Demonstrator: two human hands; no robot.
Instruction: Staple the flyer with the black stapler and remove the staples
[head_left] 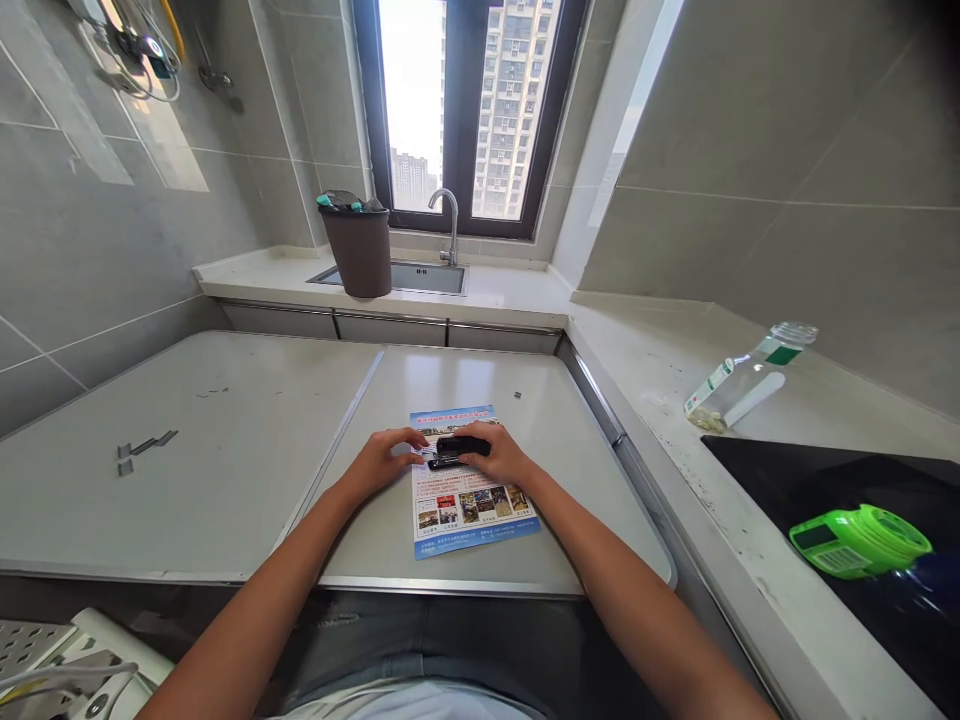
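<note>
From the head view, a pale two-panel table (225, 400) fills the middle of a narrow, grey-tiled room, with a seam running between its left and right panels. A white worktop (517, 287) borders it on the far and right sides; at the far side a brown bin (360, 252) stands at the left end of a steel sink (429, 278) with a curved tap (453, 225), below a dark-framed window (461, 110) showing tall buildings. Small grey strips (154, 442) lie on the left panel, and another bit (517, 395) lies at the far right. On the right worktop a clear jar (750, 378) leans, its green-and-white label too small to read; nearer, a bright green container (862, 540) lies on a black panel (765, 475), a barcode-like patch on its side. The leaflet (476, 540) under the hands carries a red heading, lines of small print and a row of photos, the characters illegible. Above the leaflet's middle is a black stapler (465, 446). The right hand (501, 455) has its fingers closed around the stapler's right end; the left hand (381, 460) reaches in from the left, thumb and forefinger slightly bent at the other end, and whether they pinch anything cannot be told. Both forearms stretch forward from the near edge.
</note>
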